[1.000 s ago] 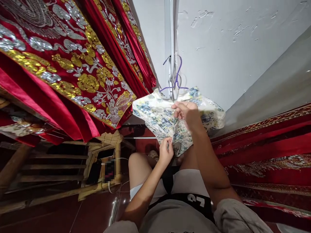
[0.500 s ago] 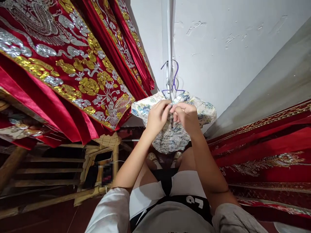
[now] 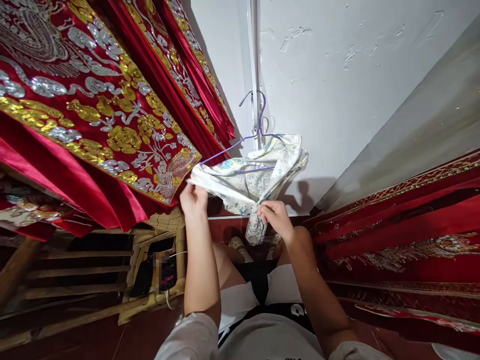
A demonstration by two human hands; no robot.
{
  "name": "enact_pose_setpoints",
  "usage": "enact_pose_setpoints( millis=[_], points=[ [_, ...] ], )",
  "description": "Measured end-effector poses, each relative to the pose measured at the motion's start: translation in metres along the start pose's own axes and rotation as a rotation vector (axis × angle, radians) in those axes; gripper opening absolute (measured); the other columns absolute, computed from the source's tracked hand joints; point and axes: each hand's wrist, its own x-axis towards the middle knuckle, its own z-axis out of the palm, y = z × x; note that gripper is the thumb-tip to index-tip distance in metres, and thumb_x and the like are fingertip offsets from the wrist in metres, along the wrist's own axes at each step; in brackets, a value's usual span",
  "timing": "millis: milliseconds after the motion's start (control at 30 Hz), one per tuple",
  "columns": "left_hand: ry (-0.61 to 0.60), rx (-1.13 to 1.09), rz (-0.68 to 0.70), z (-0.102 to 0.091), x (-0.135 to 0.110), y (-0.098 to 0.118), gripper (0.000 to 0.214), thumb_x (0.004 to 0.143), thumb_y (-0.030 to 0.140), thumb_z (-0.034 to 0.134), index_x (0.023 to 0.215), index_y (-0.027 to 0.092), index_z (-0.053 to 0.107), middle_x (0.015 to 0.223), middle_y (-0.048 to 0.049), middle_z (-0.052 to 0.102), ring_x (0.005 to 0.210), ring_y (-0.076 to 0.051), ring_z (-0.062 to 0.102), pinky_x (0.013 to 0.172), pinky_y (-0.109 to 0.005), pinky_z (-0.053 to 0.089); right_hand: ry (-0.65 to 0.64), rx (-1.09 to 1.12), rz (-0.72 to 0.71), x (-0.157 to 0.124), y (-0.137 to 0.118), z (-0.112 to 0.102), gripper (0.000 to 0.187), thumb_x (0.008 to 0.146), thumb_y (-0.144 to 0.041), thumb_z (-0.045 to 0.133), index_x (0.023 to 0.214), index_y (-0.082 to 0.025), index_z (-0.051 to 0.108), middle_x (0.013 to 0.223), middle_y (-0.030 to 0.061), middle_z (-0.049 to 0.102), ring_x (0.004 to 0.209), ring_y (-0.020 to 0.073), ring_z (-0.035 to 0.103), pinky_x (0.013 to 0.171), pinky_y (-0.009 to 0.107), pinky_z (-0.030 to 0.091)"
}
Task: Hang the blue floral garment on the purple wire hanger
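A floral white and blue blouse (image 3: 285,155) hangs on a purple hanger (image 3: 261,112), its left shoulder drawn off so that the hanger's left arm lies bare. My left hand (image 3: 194,199) is closed on the blouse's sleeve side, near the hanger's left tip. Lower down at the middle, my right hand (image 3: 275,215) pinches the gathered front of the blouse. Below that pinch the body of the blouse bunches into a narrow bundle. The blouse's right shoulder still rests over the hanger.
Red cloths with gold and silver embroidery (image 3: 123,115) hang at the left. More red embroidered fabric (image 3: 412,240) is at the right. A bamboo chair (image 3: 180,250) stands low on the left with a phone-like dark object on it. A white wall (image 3: 318,75) rises behind the hanger.
My left hand has moved left and down, pulling the blouse's left shoulder off the hanger. My right hand has moved down with the blouse's front. The garment now hangs stretched and bunched.
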Motion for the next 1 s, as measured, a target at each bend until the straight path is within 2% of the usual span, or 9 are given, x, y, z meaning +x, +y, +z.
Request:
enact_pose_setpoints(
  millis=[167,300,433,533,667,733,800,900,1000],
  points=[
    [-0.002,0.015,-0.257,0.016,-0.063,-0.043,0.027,0.087,0.042,0.058,0.086,0.016,0.067,0.080,-0.0072,0.071,0.086,-0.020,0.068,0.085,-0.033,0.054,0.099,0.100,0.082,-0.011,0.020,-0.006,0.025,0.077,-0.035,0.060,0.057,-0.020,0.061,0.042,-0.0024,0.051,0.042,0.0114,0.043,0.048,0.026,0.034],
    [-0.182,0.115,-0.337,0.030,-0.093,-0.049,0.016,0.070,0.027,0.077,0.076,0.014,0.070,0.076,-0.0048,0.071,0.077,-0.018,0.063,0.077,-0.028,0.050,0.068,0.027,0.134,-0.019,0.028,-0.027,0.028,0.079,-0.035,0.060,0.055,-0.020,0.058,0.041,-0.0026,0.047,0.043,0.0114,0.041,0.049,0.027,0.034],
    [-0.277,0.050,-0.254,0.046,-0.103,-0.029,0.025,0.085,0.041,0.071,0.079,0.017,0.067,0.081,-0.0012,0.066,0.080,-0.016,0.059,0.081,-0.026,0.048,-0.086,-0.164,0.222,-0.023,0.028,-0.047,0.034,0.082,-0.041,0.061,0.056,-0.020,0.057,0.047,-0.0014,0.047,0.049,0.0134,0.042,0.054,0.030,0.036],
    [-0.385,-0.061,-0.150,0.063,-0.114,-0.002,0.027,0.093,0.047,0.065,0.088,0.020,0.065,0.094,-0.0026,0.066,0.088,-0.017,0.061,0.086,-0.028,0.049,-0.014,-0.265,0.118,-0.020,0.023,-0.048,0.038,0.087,-0.055,0.063,0.070,-0.021,0.063,0.069,0.0037,0.061,0.070,0.0196,0.055,0.068,0.033,0.045],
    [-0.678,0.054,0.038,0.083,-0.130,0.033,0.021,0.098,0.041,0.062,0.096,0.021,0.069,0.105,-0.0076,0.067,0.107,-0.023,0.064,0.099,-0.036,0.049,-0.132,0.107,0.101,-0.012,0.011,-0.029,0.069,0.089,-0.083,0.039,0.114,-0.025,0.067,0.108,0.0093,0.068,0.110,0.0279,0.060,0.096,0.041,0.049],
    [-0.707,0.137,0.160,0.085,-0.130,0.041,0.021,0.100,0.039,0.060,0.100,0.021,0.070,0.116,-0.0107,0.065,0.122,-0.026,0.060,0.109,-0.041,0.045,-0.263,0.262,0.130,-0.009,0.002,-0.020,0.080,0.084,-0.090,0.036,0.122,-0.025,0.064,0.112,0.0095,0.067,0.114,0.0278,0.059,0.099,0.042,0.048],
    [-0.691,0.174,0.179,0.079,-0.124,0.042,0.026,0.102,0.043,0.055,0.114,0.023,0.067,0.125,-0.0120,0.063,0.128,-0.027,0.056,0.113,-0.042,0.042,-0.443,0.229,0.166,-0.008,-0.012,-0.017,0.072,0.078,-0.084,0.058,0.115,-0.023,0.065,0.107,0.0084,0.067,0.108,0.0266,0.061,0.096,0.040,0.049],
    [-0.829,0.213,0.007,0.056,-0.114,0.034,0.045,0.106,0.054,0.037,0.136,0.024,0.053,0.123,-0.0107,0.066,0.122,-0.026,0.060,0.107,-0.040,0.045,-0.631,-0.040,0.110,-0.004,-0.040,-0.027,0.039,0.067,-0.044,0.085,0.089,-0.018,0.067,0.084,0.0027,0.066,0.083,0.0205,0.061,0.077,0.033,0.049],
    [-1.081,0.405,-0.155,0.028,-0.113,0.027,0.054,0.105,0.061,0.031,0.108,0.018,0.065,0.099,-0.0064,0.070,0.096,-0.024,0.064,0.089,-0.034,0.049,-0.452,-0.240,-0.116,0.011,-0.070,-0.045,0.011,0.066,-0.021,0.072,0.073,-0.018,0.063,0.069,-0.0020,0.058,0.065,0.0142,0.053,0.062,0.027,0.043]
  ],
)
